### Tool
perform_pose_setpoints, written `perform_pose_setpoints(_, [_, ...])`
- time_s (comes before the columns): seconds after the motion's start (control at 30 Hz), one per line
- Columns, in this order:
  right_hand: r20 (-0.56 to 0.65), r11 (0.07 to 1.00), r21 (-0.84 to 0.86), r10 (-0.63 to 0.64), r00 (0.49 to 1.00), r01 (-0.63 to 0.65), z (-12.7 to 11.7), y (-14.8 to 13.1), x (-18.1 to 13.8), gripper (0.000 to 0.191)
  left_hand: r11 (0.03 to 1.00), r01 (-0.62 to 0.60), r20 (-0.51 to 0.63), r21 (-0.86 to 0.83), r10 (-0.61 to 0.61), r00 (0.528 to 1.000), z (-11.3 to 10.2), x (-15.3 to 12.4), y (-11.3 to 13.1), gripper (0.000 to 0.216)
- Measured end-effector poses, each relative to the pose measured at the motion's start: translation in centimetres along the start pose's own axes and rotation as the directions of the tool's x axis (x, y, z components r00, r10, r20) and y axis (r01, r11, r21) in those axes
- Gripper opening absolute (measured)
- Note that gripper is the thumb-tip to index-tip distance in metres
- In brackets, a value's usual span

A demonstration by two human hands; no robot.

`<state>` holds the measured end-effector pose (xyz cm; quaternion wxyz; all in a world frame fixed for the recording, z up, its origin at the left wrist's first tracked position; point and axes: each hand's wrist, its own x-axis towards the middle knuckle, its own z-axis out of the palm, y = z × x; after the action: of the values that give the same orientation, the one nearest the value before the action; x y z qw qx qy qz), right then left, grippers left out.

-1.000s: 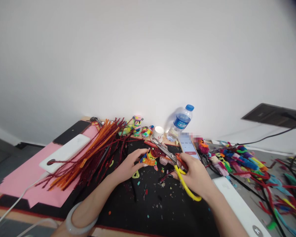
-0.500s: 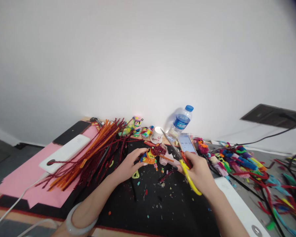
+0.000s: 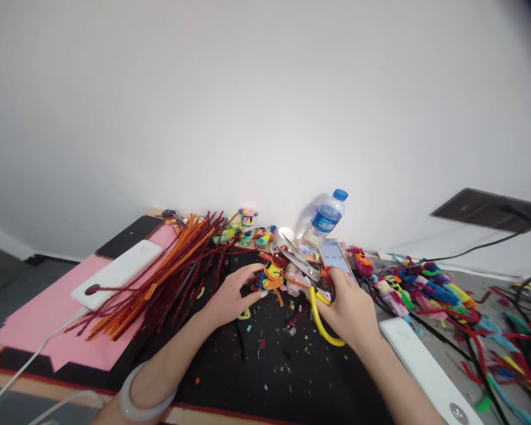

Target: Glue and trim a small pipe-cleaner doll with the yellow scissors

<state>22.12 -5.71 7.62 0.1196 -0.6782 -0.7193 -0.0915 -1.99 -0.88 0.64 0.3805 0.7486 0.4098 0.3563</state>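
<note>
My left hand (image 3: 235,295) pinches a small pipe-cleaner figure (image 3: 272,275) with a yellow face, dark red top and orange lower part. Scissors (image 3: 307,268) with yellow and orange-red handles are in my right hand (image 3: 347,304). Their blades are parted and point toward the upper left, near the top of the figure. An orange pipe-cleaner strand sticks out from the figure toward the right. Behind it lies a pale pink object (image 3: 295,280), partly covered by the scissors. Coloured scraps (image 3: 262,343) are scattered on the black mat (image 3: 248,383) below.
Dark red and orange pipe cleaners (image 3: 172,271) lie at left over pink sheets (image 3: 84,336) and a white device (image 3: 117,274). A water bottle (image 3: 325,221), white cup (image 3: 285,234) and phone (image 3: 336,257) stand along the wall. Finished-looking figures (image 3: 429,289) and loose strands crowd the right.
The scissors have turned in my right hand, their blades now spread and lower, nearer the figure. The figure has tilted slightly in my left hand.
</note>
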Motion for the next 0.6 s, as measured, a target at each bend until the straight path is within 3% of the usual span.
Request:
perform_pose_setpoints(0.4, [-0.132, 0.998, -0.060, 0.001, 0.991, -0.009, 1.8, -0.3, 0.0, 0.027, 1.000, 0.020, 0.040, -0.018, -0.019, 0.999, 0.1, -0.2, 0.0, 0.050])
perform_pose_setpoints(0.6, [-0.124, 0.996, -0.089, 0.005, 0.992, -0.016, 1.9, -0.2, 0.1, 0.026, 1.000, 0.002, 0.046, -0.012, -0.002, 0.999, 0.1, -0.2, 0.1, 0.049])
